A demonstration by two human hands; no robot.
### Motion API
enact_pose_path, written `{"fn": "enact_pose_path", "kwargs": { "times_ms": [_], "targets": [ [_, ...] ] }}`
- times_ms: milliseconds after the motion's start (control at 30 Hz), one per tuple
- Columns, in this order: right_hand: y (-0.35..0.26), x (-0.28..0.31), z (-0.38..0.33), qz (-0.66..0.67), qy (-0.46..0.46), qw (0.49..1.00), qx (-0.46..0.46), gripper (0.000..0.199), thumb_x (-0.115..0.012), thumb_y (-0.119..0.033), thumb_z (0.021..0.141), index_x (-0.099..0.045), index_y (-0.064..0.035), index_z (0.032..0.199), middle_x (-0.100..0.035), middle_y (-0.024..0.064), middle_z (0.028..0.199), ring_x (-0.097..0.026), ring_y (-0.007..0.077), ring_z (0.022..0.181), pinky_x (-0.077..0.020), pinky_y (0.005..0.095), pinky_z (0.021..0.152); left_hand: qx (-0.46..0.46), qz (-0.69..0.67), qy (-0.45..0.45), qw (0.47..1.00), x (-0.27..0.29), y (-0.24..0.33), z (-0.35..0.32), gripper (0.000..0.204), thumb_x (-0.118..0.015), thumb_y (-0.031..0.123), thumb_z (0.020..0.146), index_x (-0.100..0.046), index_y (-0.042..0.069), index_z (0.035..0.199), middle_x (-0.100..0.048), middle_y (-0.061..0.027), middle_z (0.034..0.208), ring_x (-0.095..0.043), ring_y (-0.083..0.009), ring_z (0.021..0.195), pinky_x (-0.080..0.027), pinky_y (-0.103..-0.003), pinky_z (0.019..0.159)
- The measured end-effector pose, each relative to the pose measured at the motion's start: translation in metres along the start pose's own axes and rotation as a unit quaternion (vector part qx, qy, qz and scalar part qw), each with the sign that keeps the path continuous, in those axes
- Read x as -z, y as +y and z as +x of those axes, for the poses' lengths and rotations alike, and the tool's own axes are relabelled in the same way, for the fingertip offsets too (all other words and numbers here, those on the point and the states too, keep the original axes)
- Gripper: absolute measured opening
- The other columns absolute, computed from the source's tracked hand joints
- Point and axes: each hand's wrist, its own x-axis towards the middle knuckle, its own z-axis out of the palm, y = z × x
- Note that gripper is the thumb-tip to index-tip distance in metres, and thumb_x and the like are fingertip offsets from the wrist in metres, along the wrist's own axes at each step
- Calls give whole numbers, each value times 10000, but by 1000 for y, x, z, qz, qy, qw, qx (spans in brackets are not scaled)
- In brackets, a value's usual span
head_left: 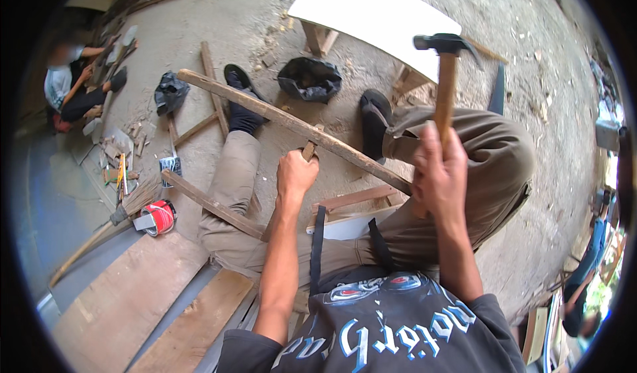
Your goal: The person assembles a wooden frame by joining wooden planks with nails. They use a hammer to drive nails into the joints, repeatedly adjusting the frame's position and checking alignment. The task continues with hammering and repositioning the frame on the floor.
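One hammer (446, 74) is gripped, raised, in the clenched right hand (439, 167). One small wooden peg (308, 150) is pinched by the left hand (296, 174) against one long pole (292, 126) laid across the legs. Two black bags (309, 78) and one red tin (158, 217) are noted on the ground.

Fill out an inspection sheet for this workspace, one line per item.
Surface: dusty concrete floor, wood chips scattered.
Job's things: hammer raised; chisel set on a long pole lying across the legs.
Clutter: black bags, red can, white board, planks, broom.
Grippers: right hand closed on the hammer handle; left hand closed on the chisel.
Cables: nothing seen.
Surroundings: another person sits at far left; someone in blue at right edge.
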Motion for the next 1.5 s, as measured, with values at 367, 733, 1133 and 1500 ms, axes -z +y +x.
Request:
{"fn": "enact_pose_path", "kwargs": {
  "times_ms": [367,733,1133,1500],
  "targets": [
    [-49,16,139,-420,-33,842,336,352,-553,-294,986,-616,52,1008,-637,281,873,-624,459,899,-480,480,747,-228,-163,297,913,119,-64,-9,98,-629,54,761,-658,-40,756,-657,-207,666,-686,-321,646,-504,-393,582],
    [96,7,256,-610,-22,732,303,302,-506,-293,998,-562,3,1023,-629,248,984,-666,438,875,-538,512,735,-93,-486,119,861,193,-84,-31,306,-629,135,867,-452,115,618,-450,43,513,-394,-55,414,-305,-269,391],
    [-108,-99,110,-322,-71,695,639,588,-715,-373,866,-515,-40,1308,-488,224,1342,-454,408,1269,-345,500,1073,-36,-554,-173,813,236,40,-14,369,-647,270,893,-386,195,644,-318,93,494,-287,-30,381,-273,-227,378],
    [-145,-136,98,-379,-509,719,283,656,-479,-632,954,-630,-2,844,-634,70,684,-653,155,601,-535,316,565,-98,-540,-211,809,237,67,-28,498,-540,604,935,-495,108,964,-435,48,632,-424,-37,446,-335,-189,370]
  ]
}}
